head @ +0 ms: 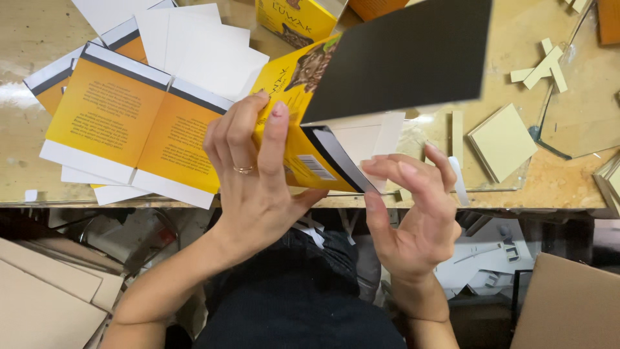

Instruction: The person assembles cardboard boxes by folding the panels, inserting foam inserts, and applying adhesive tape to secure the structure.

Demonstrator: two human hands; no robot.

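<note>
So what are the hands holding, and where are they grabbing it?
The left hand grips a yellow box by its left side, fingers pressed on its printed face. The right hand touches the box's lower right corner with its fingertips.

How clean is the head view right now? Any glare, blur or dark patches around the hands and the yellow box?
Head view: the left hand, right hand and yellow box are sharp and evenly lit; the black panel is slightly soft at its edges; glare whitens the worktable at far left and the glass sheet at right; under the table edge it is dim, detail murky.
</note>
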